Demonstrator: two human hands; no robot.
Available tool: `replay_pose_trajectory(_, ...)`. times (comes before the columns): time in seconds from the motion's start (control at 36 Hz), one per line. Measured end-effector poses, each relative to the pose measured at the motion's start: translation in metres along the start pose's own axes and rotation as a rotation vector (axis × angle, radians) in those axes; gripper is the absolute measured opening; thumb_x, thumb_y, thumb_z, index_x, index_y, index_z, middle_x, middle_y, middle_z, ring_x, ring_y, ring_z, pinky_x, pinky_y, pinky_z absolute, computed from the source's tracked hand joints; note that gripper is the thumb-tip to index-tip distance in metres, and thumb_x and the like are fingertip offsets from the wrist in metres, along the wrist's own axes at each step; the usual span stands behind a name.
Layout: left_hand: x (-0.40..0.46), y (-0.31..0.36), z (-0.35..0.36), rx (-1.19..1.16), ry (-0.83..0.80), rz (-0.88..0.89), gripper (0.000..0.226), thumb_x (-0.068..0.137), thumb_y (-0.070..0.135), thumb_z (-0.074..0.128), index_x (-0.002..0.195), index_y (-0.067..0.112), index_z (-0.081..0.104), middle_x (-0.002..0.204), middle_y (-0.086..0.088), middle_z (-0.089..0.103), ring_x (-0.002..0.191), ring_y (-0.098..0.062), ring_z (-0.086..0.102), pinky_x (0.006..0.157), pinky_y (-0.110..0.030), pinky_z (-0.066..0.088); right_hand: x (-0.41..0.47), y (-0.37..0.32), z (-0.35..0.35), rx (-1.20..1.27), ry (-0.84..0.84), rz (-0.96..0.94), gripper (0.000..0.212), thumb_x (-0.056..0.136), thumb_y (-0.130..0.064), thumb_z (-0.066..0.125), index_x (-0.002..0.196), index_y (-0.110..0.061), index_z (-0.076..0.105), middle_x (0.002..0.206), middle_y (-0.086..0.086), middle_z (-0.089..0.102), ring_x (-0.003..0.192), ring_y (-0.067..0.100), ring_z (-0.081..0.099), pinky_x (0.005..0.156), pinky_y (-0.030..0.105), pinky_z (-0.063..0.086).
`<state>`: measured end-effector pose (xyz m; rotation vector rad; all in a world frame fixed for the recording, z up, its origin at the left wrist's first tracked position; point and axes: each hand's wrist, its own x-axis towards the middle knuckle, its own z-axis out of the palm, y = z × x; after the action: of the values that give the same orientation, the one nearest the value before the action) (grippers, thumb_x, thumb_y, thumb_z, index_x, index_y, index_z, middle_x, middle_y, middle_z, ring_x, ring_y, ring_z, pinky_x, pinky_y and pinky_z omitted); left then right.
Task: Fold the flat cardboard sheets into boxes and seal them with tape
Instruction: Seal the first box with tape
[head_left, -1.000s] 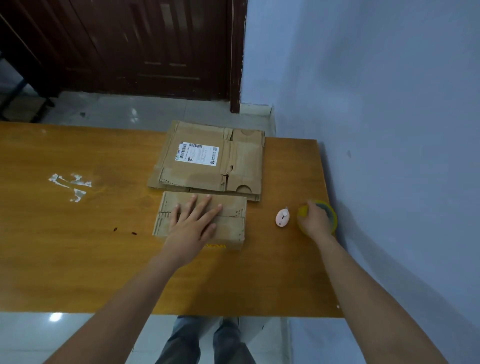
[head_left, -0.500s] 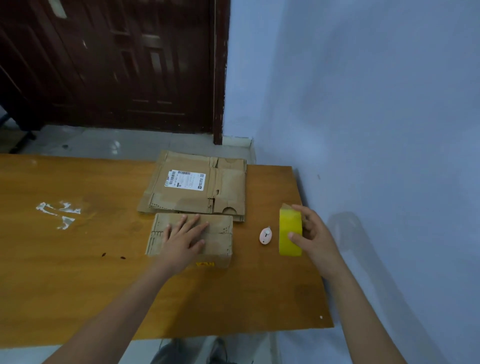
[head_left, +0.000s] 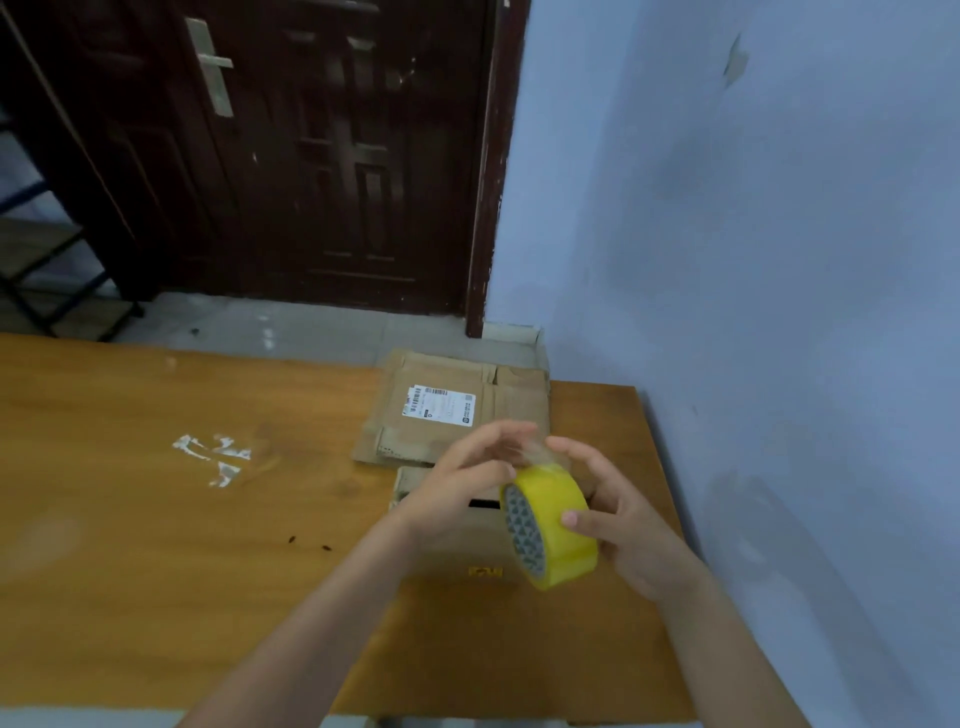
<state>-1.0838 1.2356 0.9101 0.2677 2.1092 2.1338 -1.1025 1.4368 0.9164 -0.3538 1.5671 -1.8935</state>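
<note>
Yellow tape roll (head_left: 553, 525) sits raised above the table (head_left: 156, 519), held in the right hand (head_left: 618, 514), whose thumb lies across the roll's outer band while the other fingers curl behind it. That grip is closed round the roll, with the patterned inner core facing left toward the camera. The left hand (head_left: 467, 473) is at the top of the roll, its fingers bent and its fingertips meeting at a clear, loose end of tape (head_left: 530, 452); it appears to pinch that end, though the film is blurred. Beneath both hands a folded cardboard box (head_left: 457, 540) rests on the table, partly hidden by the left wrist, with a dark slot in its top and a small yellow mark on its near side. Just beyond it lies a stack of flat cardboard sheets (head_left: 415, 431), the top 1 carrying a white shipping label (head_left: 440, 405) and reaching past the table's far edge. White smears (head_left: 213, 457) mark the tabletop to the left. A dark wooden door (head_left: 311, 156) and a pale blue wall (head_left: 753, 260) stand behind.
</note>
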Motion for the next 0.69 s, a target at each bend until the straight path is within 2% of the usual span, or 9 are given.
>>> replay_pose_trajectory(0.08,-0.006,-0.005,-0.013,-0.052,0.071,-0.018,0.050,0.075,0.006,0.047,0.124,0.002,0.052,0.108,-0.007,0.057,0.098,-0.010,0.058,0.084,-0.020,0.047,0.008,0.001,0.012,0.023,-0.036,0.037,0.071,0.064,-0.013,0.078,0.128,-0.031,0.053,0.112,0.019,0.062,0.097,0.027,0.062,0.074,0.034,0.054)
replay_pose_trajectory(0.17,-0.011,-0.008,-0.022,-0.075,0.098,-0.023,0.047,0.073,0.001,0.047,0.119,0.004,0.055,0.105,-0.010,0.056,0.092,-0.014,0.056,0.079,-0.022,0.048,0.014,0.002,0.021,0.010,-0.076,0.074,0.080,0.060,-0.022,0.086,0.131,-0.031,0.050,0.118,0.024,0.058,0.103,0.033,0.059,0.083,0.041,0.052)
replay_pose_trajectory(0.25,-0.014,-0.008,-0.032,-0.049,0.125,-0.021,0.038,0.075,0.005,0.056,0.113,0.011,0.061,0.096,-0.003,0.061,0.089,-0.017,0.057,0.079,-0.029,0.050,0.019,0.001,0.029,-0.021,-0.108,0.094,0.082,0.060,-0.027,0.087,0.132,-0.031,0.049,0.125,0.026,0.054,0.108,0.035,0.058,0.090,0.048,0.046)
replay_pose_trajectory(0.36,-0.017,-0.007,-0.040,0.060,0.146,0.024,0.029,0.079,0.012,0.066,0.107,0.020,0.064,0.095,-0.003,0.066,0.090,-0.020,0.061,0.077,-0.036,0.052,0.023,-0.003,0.040,-0.067,-0.150,0.113,0.079,0.063,-0.027,0.084,0.133,-0.032,0.048,0.121,0.021,0.057,0.106,0.033,0.058,0.090,0.046,0.045)
replay_pose_trajectory(0.47,-0.018,-0.003,-0.043,0.132,0.175,0.094,0.016,0.081,0.019,0.071,0.097,0.019,0.066,0.080,0.009,0.065,0.074,-0.011,0.060,0.064,-0.027,0.049,0.026,-0.006,0.049,-0.107,-0.161,0.119,0.074,0.068,-0.017,0.075,0.134,-0.034,0.046,0.121,0.018,0.059,0.108,0.031,0.059,0.088,0.043,0.049)
replay_pose_trajectory(0.53,-0.018,-0.002,-0.045,0.156,0.236,0.140,0.007,0.084,0.015,0.069,0.088,0.020,0.066,0.074,0.009,0.064,0.070,-0.010,0.059,0.063,-0.023,0.047,0.027,-0.008,0.052,-0.124,-0.182,0.127,0.076,0.070,-0.015,0.072,0.137,-0.037,0.043,0.119,0.017,0.060,0.108,0.031,0.059,0.088,0.041,0.050)
replay_pose_trajectory(0.58,-0.018,-0.002,-0.047,0.161,0.312,0.164,0.007,0.086,0.012,0.065,0.083,0.017,0.067,0.069,0.007,0.063,0.065,-0.009,0.057,0.061,-0.022,0.047,0.028,-0.010,0.054,-0.152,-0.201,0.136,0.082,0.072,-0.014,0.072,0.141,-0.040,0.035,0.114,0.015,0.061,0.108,0.031,0.059,0.087,0.038,0.052)
replay_pose_trajectory(0.69,-0.022,0.000,-0.048,0.053,0.491,0.138,0.012,0.091,0.014,0.060,0.080,0.011,0.064,0.064,0.001,0.063,0.059,-0.015,0.061,0.061,-0.029,0.052,0.030,-0.010,0.056,-0.129,-0.226,0.120,0.092,0.076,-0.008,0.069,0.141,-0.052,0.022,0.103,0.015,0.062,0.099,0.028,0.060,0.083,0.034,0.052)
